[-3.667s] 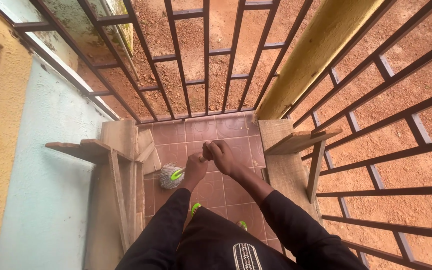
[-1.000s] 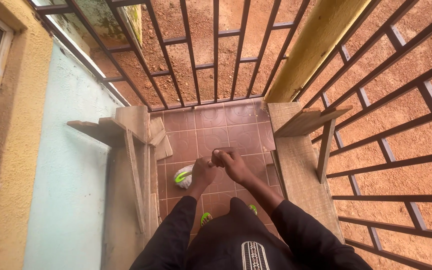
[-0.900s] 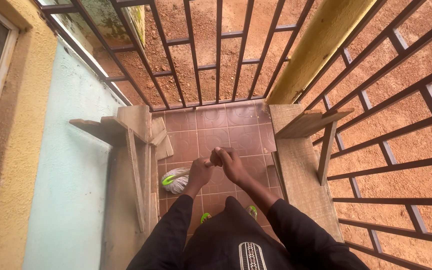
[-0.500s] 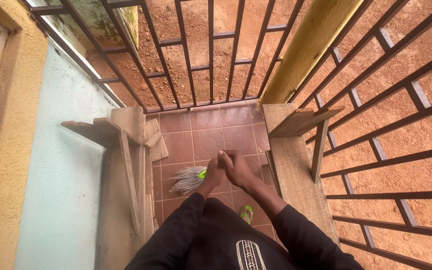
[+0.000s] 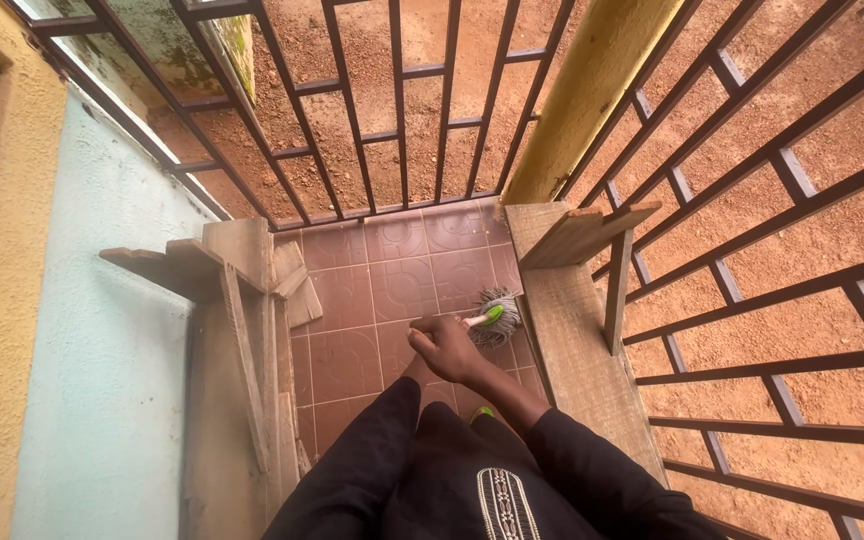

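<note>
Both hands [image 5: 445, 345] are clenched together round the pale handle of a broom [image 5: 493, 317], though the left hand is mostly hidden behind the right, so its grip cannot be told for sure. The broom's grey bristles (bound with a green collar) splay on the reddish floor tiles [image 5: 397, 285] just beyond the hands, touching the wooden plank [image 5: 577, 350] to their right. Stacked wooden boards [image 5: 242, 330] lie to their left.

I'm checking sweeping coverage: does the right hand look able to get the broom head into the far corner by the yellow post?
Probably yes: the right hand holds the broom already near it, bare tiles between.
</note>
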